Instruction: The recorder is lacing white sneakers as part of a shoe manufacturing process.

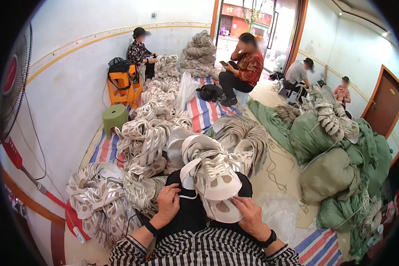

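A stack of beige and white shoe uppers (pixel 215 177) with white laces lies across my lap, on black trousers. My right hand (pixel 252 215) pinches the edge of the lowest upper (pixel 224 210) near its toe, thumb and fingers closed on it. My left hand (pixel 168 203) is beside the stack over my left thigh, its fingers curled together near a white-edged loop of an upper. What those fingers hold, if anything, is too small to make out. To my left, bundles of shoe uppers (pixel 99 199) are heaped up against my leg.
More uppers (pixel 153 133) run back along a striped sheet (pixel 201 113) beside a green stool (pixel 115 119). A fan (pixel 15 84) stands at the left wall. Green sacks (pixel 314 137) fill the right side. Several people sit farther back, one near the doorway holding a phone (pixel 224 64).
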### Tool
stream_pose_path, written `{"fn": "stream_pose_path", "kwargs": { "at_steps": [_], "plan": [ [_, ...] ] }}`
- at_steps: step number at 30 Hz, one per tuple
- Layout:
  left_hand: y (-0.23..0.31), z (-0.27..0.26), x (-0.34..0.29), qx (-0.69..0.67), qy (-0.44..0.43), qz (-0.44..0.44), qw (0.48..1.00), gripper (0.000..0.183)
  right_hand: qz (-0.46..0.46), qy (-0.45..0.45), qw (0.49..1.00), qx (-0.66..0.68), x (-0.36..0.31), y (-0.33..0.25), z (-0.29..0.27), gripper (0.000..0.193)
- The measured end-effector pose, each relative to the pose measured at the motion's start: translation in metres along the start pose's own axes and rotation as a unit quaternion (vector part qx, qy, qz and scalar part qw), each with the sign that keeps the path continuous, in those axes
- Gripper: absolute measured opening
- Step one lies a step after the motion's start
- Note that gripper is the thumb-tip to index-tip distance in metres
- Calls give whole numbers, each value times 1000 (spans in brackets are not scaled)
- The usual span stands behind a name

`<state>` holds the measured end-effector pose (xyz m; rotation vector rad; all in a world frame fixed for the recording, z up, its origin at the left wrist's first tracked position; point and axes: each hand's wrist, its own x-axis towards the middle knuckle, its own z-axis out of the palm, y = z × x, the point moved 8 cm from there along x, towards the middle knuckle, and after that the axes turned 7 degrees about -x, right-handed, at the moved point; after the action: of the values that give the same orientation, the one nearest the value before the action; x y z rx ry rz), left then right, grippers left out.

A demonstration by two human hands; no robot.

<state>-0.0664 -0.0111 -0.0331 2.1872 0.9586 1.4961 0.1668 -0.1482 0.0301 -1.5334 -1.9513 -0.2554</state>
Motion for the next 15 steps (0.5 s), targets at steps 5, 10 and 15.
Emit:
{"fn": "stream_pose_path", "kwargs": {
  "at_steps": [5,10,15],
  "plan": [
    [-1,2,-4,8,-7,-12,1000,18,6,1,1000,0,1,-1,0,50],
    [3,2,-5,15,-9,7,1000,19,16,0,1000,-1,0,0,1,48],
    [3,3,-6,18,-11,9,1000,20,8,12,1000,-1,0,0,3,46]
  ]
}}
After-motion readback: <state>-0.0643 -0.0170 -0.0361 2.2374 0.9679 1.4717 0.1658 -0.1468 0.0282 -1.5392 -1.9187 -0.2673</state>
